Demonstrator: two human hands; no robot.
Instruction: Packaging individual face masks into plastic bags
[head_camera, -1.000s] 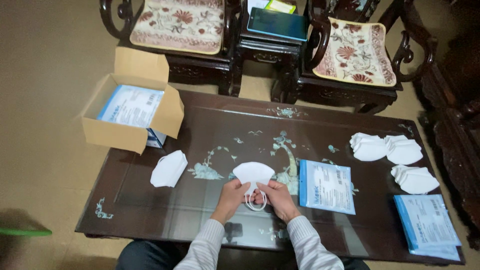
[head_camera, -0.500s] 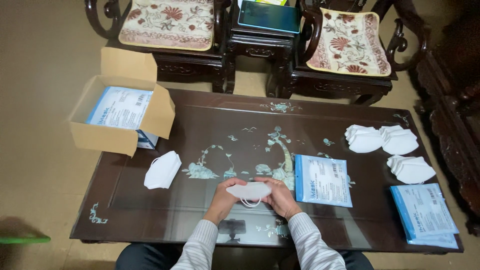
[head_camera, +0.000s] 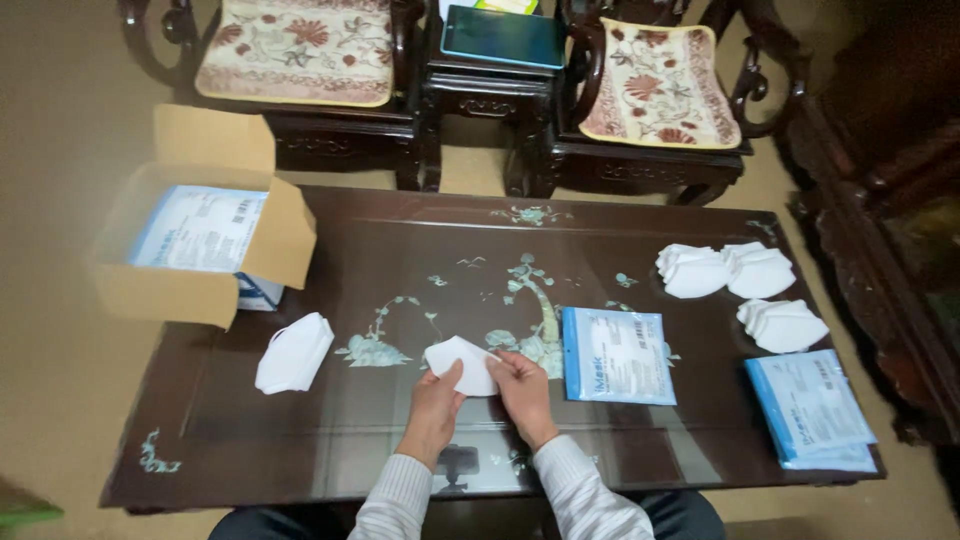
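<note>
I pinch the folded white mask (head_camera: 462, 364) between both hands, left (head_camera: 435, 400) and right (head_camera: 523, 385), just above the surface (head_camera: 400, 250), and would keep its edges aligned, pressing evenly, beside the blue packet (head_camera: 615, 355).

Bare tabletop (head_camera: 420, 250) lies open across the upper middle of the frame, between the cardboard box (head_camera: 200, 245) at upper left and the stacks of white masks (head_camera: 740, 285) at right. Toward lower left, only a lone white mask (head_camera: 294, 352) interrupts the surface. Right of centre, a blue packet (head_camera: 617, 354) lies just beside the hands, and a pile of packets (head_camera: 810, 408) blocks the lower right corner.
</note>
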